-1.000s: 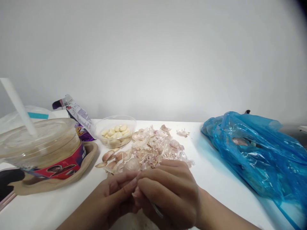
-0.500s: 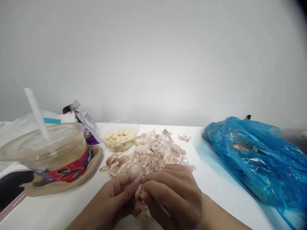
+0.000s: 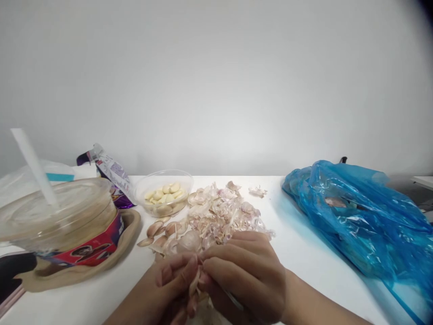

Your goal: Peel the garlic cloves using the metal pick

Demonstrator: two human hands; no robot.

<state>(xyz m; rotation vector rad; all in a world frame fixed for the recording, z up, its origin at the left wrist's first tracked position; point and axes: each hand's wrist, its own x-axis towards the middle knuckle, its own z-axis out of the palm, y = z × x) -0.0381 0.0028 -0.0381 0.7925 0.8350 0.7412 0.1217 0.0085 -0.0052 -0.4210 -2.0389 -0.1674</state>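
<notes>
My left hand (image 3: 172, 284) and my right hand (image 3: 243, 275) meet at the bottom middle, both with fingers closed in a pinch. Between their fingertips is a garlic clove (image 3: 194, 283), mostly covered by the fingers. Just beyond the hands spreads a heap of papery garlic skins (image 3: 223, 212). Several unpeeled cloves (image 3: 154, 229) lie at the heap's left side. Behind them stands a clear plastic bowl (image 3: 188, 183) with several peeled, pale cloves (image 3: 165, 194) in it.
At the left, a large lidded cup (image 3: 84, 216) with a white straw sits in a cardboard carrier (image 3: 130, 234). Behind it leans a purple snack packet (image 3: 115, 174). A dark phone-like object (image 3: 13, 275) lies lower left. On the right rests a crumpled blue plastic bag (image 3: 358, 216).
The view has shifted slightly, so the cup and bag sit further left. My hands stay together on the clove, with the left fingers slightly lower around it.
</notes>
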